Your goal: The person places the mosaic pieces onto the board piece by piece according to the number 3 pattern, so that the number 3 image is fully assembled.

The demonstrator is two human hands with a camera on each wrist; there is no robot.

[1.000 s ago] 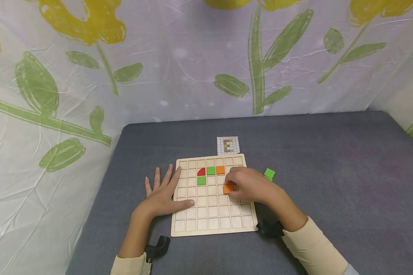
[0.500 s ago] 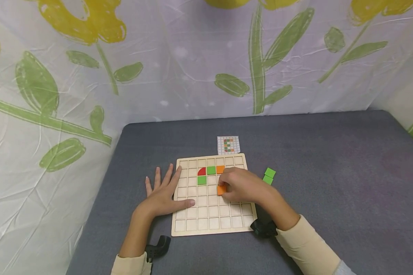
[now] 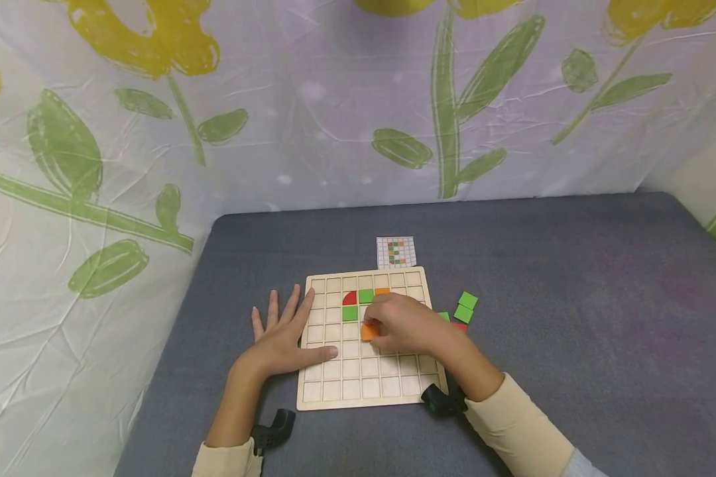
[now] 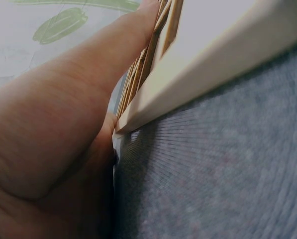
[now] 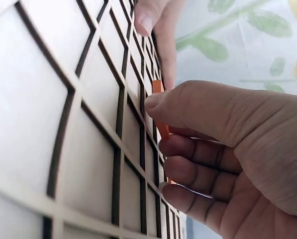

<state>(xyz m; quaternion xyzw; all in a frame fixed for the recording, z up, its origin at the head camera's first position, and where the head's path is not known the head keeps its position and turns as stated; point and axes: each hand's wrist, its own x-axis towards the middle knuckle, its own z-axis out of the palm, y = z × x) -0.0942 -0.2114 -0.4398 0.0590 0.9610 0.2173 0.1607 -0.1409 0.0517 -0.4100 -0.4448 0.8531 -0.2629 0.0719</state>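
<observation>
A wooden grid board point(image 3: 370, 387) lies on the table. My right hand point(image 3: 407, 324) pinches an orange square tile point(image 3: 368, 332) over the board's middle; in the right wrist view the thumb presses the orange tile point(image 5: 160, 114) from one side, held just off the grid. My left hand point(image 3: 280, 344) lies spread at the board's left edge, its thumb on the board and its fingers straight. Set in the grid are a red quarter-round tile point(image 3: 349, 298), a green tile point(image 3: 366, 296), another green tile point(image 3: 349, 313) and an orange tile point(image 3: 382, 291), partly hidden by my right hand.
Loose green tiles point(image 3: 467, 301) lie on the table right of the board, with a red tile point(image 3: 461, 326) partly hidden by my right wrist. A small pattern card point(image 3: 396, 252) touches the board's far edge. A flowered cloth point(image 3: 322, 132) hangs behind the table.
My right hand has moved left across the board with the orange tile, uncovering more loose tiles at the right. My left hand has stayed where it was.
</observation>
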